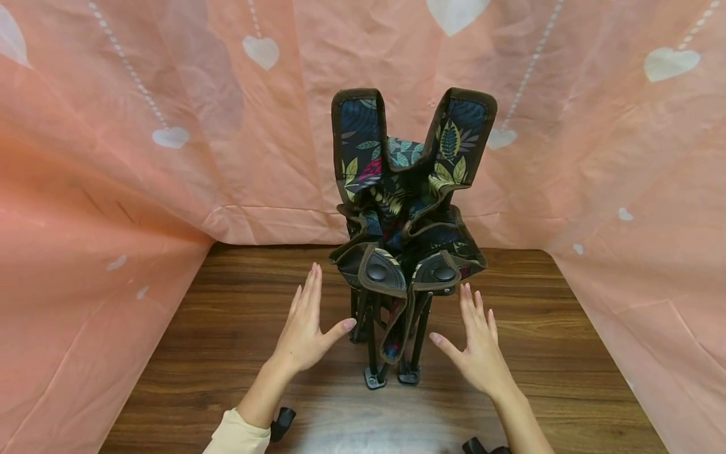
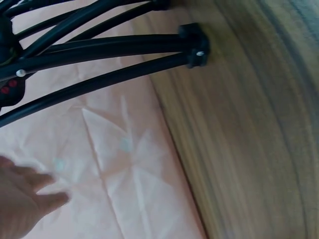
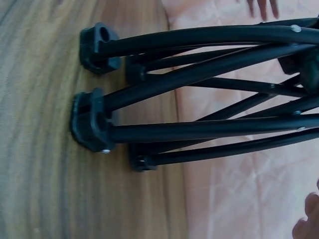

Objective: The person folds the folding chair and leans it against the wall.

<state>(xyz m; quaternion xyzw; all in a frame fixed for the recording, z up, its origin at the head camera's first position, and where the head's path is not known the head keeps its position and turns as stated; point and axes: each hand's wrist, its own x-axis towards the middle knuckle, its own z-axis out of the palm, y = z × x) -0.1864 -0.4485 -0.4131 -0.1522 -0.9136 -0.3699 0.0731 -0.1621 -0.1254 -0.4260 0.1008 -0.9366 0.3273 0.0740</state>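
A folding camp chair point(image 1: 397, 208) with dark leaf-print fabric stands upright and partly folded on the wooden tabletop. Two padded fabric flaps rise at its top, and two pieces with round black snaps sit at the front. Its thin black legs point(image 3: 199, 130) are bunched close together and end in plastic feet point(image 3: 89, 122). To the left of the chair, my left hand point(image 1: 303, 334) is held with fingers straight and thumb spread toward the legs. My right hand point(image 1: 479, 353) mirrors it on the right side, fingers extended. Both hands are apart from the chair and hold nothing.
Pink cloth point(image 1: 272, 157) with white hearts hangs behind the chair and on both sides. The brown wood-grain tabletop point(image 1: 567, 353) lies under everything. Near the front edge are two small black parts, one beside the left forearm point(image 1: 282, 424) and one beside the right point(image 1: 475, 445).
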